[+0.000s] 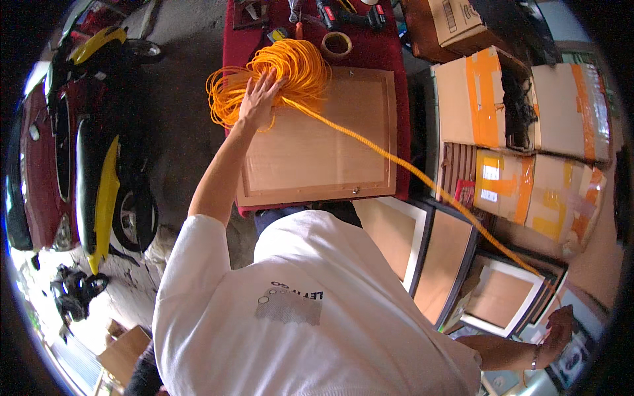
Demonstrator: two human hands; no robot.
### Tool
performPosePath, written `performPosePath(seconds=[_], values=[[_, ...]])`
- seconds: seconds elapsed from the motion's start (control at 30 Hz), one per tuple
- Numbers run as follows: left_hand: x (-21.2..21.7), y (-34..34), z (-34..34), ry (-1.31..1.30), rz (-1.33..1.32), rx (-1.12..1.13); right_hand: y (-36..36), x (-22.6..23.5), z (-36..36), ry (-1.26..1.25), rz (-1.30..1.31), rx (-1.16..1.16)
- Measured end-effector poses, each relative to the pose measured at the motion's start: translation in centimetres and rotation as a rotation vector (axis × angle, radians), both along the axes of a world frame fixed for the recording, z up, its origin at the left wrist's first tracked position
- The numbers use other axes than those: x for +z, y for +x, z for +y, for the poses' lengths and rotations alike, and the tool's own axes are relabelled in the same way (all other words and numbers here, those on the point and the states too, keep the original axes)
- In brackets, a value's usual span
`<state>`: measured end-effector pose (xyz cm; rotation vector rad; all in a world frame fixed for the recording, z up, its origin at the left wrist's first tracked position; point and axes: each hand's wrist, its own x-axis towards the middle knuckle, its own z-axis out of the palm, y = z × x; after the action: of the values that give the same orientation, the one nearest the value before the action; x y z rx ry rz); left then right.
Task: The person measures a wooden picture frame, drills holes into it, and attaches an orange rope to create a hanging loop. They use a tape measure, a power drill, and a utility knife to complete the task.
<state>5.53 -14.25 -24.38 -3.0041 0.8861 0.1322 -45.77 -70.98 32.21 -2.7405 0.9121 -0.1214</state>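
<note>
Your orange cord [300, 63] sits in a big, loose heap at the far left of the wooden panel [317, 152], with some loops spilling past the panel's left edge. It is bright and slim, wound into many overlapping rings: the right part is bunched thick and dense, while the left part fans out into thinner, separate loops. From the heap's near side a thicker orange length [386, 154] comes away, ridged like a tight twist, and runs in a gentle curve across the panel, over its right edge and on to the near right, looking thinner as it nears your right hand [560, 328]. Your left hand [259, 99] lies on the heap with its fingers spread and not closed round the cord. Your right hand is out at the near right with its fingers bent; you cannot tell from here whether they grip the cord's end. The panel rests on a red cloth [403, 105], and a roll of tape [349, 45] lies just beyond the heap's right side
</note>
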Motion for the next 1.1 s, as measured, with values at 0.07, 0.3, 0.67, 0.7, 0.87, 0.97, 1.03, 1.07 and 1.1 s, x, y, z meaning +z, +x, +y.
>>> performPosePath(seconds=[0.07, 0.3, 0.67, 0.7, 0.87, 0.97, 1.03, 1.07, 1.1], values=[[-0.8, -0.6, -0.1, 0.291, -0.224, 0.059, 7.7, -2.7, 1.1, 0.015, -0.384, 0.050], [16.6, -15.3, -13.3, -1.144, 0.709, 0.479, 28.6, -32.8, 11.5, 1.492, -0.741, 0.135], [14.1, -25.2, -17.5, -1.812, 1.318, 0.573, 33.4, -42.8, 19.3, 0.169, -0.447, 1.099], [14.4, -25.4, -17.1, -1.928, 1.390, 0.609, 33.7, -43.1, 19.5, 0.125, -0.419, 1.129], [10.6, -28.2, -14.2, -2.246, 1.466, 0.842, 34.4, -43.7, 19.5, -0.067, -0.333, 1.233], [9.4, -30.4, -11.2, -1.615, 1.176, 0.883, 34.1, -44.4, 18.4, -0.128, -0.085, 1.167], [5.8, -32.8, -10.8, -1.493, 0.986, 0.794, 33.7, -43.5, 18.6, -0.254, 0.226, 1.098], [6.7, -32.8, -10.6, -1.344, 0.924, 0.748, 33.0, -41.6, 20.2, -0.206, 0.396, 1.064], [7.9, -32.5, -10.5, -1.196, 0.861, 0.702, 32.0, -40.5, 21.7, -0.058, 0.349, 1.168]])
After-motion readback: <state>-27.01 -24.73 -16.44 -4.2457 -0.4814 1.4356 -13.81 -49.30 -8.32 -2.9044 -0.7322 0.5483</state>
